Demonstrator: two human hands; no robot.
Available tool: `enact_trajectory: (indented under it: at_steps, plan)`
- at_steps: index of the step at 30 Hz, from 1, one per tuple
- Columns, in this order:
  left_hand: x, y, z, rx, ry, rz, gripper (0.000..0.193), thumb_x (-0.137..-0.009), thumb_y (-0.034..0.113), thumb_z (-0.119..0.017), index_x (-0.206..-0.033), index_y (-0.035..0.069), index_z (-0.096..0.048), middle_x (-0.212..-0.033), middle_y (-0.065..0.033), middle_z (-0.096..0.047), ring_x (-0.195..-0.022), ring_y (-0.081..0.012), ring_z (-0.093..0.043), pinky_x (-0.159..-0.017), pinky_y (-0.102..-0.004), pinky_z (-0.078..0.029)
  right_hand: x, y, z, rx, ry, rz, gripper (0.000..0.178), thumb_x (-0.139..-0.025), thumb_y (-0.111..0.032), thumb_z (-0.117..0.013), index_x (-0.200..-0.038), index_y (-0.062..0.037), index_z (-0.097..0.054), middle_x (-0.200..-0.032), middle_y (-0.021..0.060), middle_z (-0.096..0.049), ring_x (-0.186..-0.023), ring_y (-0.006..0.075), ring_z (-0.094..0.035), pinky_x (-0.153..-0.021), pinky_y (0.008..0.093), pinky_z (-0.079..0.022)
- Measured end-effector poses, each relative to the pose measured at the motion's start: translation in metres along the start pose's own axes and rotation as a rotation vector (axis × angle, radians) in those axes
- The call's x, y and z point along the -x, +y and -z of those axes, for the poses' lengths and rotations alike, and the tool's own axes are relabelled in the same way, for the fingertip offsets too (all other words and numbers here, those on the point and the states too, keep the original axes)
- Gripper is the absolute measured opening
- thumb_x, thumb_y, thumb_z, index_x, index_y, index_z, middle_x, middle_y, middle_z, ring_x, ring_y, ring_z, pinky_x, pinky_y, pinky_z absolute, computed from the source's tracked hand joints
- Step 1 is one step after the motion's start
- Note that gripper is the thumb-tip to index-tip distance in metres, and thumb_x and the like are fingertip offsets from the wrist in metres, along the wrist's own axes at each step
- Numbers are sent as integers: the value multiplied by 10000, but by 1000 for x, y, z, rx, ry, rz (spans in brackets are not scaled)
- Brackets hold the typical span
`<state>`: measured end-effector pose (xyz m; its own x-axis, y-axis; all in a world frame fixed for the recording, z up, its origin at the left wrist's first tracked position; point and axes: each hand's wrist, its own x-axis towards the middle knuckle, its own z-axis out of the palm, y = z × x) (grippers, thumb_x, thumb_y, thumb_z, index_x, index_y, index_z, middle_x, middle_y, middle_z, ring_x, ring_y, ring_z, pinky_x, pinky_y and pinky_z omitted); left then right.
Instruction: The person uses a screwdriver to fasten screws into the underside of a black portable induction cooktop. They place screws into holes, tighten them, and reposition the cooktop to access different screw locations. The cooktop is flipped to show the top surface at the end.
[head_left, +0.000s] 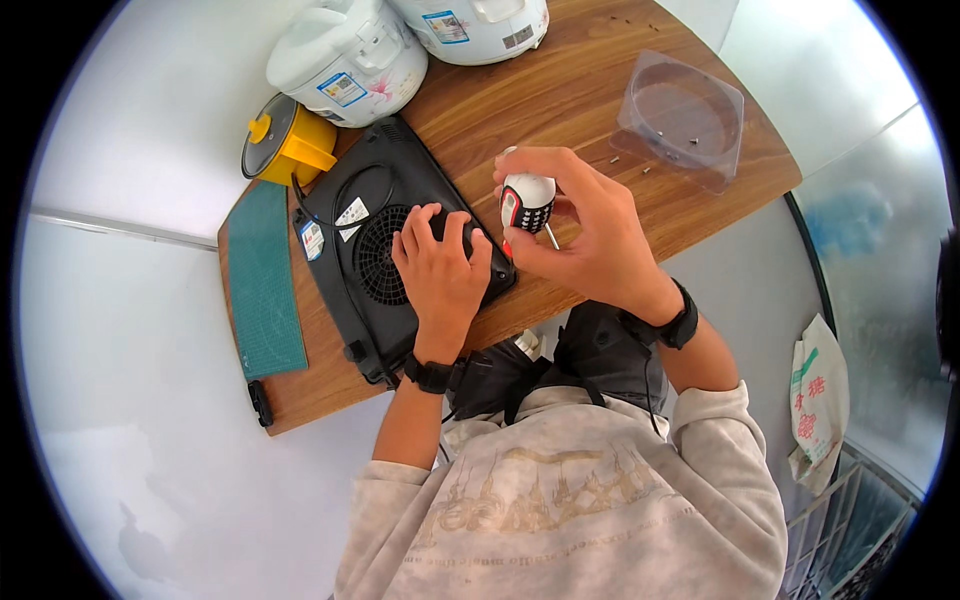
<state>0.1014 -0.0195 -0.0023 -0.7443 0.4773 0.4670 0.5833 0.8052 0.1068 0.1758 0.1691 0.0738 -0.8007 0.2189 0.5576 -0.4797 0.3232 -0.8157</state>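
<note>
A black flat appliance, which looks like an induction cooker [410, 165], lies underside up on the wooden table, showing a round vent grille [378, 262] and labels. My left hand [440, 275] rests on it beside the grille, fingers spread. Above its right edge, my right hand [605, 225] grips a screwdriver [528, 200] by its thick white, black and red handle. A short length of metal shaft shows below the handle; where its tip sits cannot be made out. The appliance's black cord [338, 240] is looped across its underside.
A clear plastic tray [735, 150] stands at the right, with several small screws [646, 170] in and near it. Two white rice cookers [345, 65] and a yellow lidded pot [300, 150] stand at the back. A green cutting mat [262, 290] lies left.
</note>
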Motion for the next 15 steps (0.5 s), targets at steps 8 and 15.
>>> enact_trajectory:
  at_steps: [8,15]
  plan:
    - [-1,1,-1,-51,7,-13,179,-920,220,-668,-1077,136,-677,-1276,-92,-564,-1240,-320,-545,-1059,-478,-398,5,-1,1,-13,35,-53,453,-788,-67,-768,-1216,-83,-619,-1113,78,-690,-851,209,-678,-701,312,-559]
    - [-1,0,-3,-19,25,-2,184,-873,203,-657,-1038,134,-699,-1233,-106,-578,-1213,-309,-559,-1070,-532,-413,14,1,-8,-23,57,-25,443,-802,-49,-759,-1219,-85,-615,-1101,81,-677,-863,212,-676,-722,330,-565]
